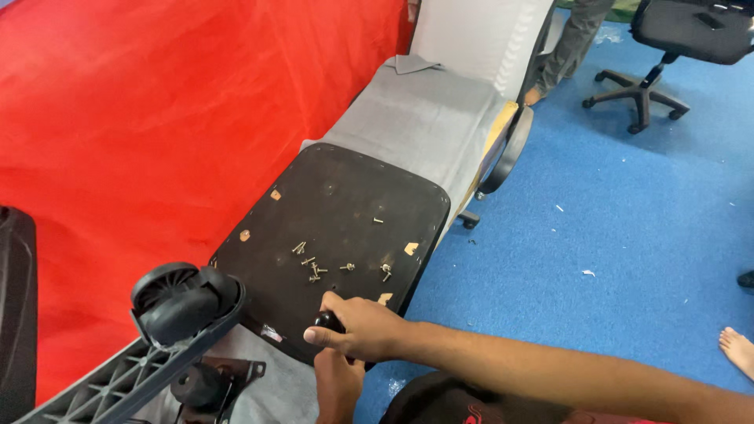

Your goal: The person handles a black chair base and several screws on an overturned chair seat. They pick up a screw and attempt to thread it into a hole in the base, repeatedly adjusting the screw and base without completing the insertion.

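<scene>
A black seat board [338, 196] lies on a grey cloth, with several small screws [314, 267] loose on its middle. At the board's near edge my right hand [357, 328] is closed around a small black handle [327, 320]. Just below it is my left hand [338, 385], fingers curled; what it holds is hidden. To the left, a grey chair-base leg [118, 377] with a black caster wheel [181, 302] points up toward the board.
Red cloth [141, 118] covers the left side. A white chair back [479, 39] and a black armrest [506, 153] lie beyond the board. On the blue carpet [628, 220] stand a black office chair [675, 47] and another person's legs [573, 39]; a bare foot [738, 349] shows at right.
</scene>
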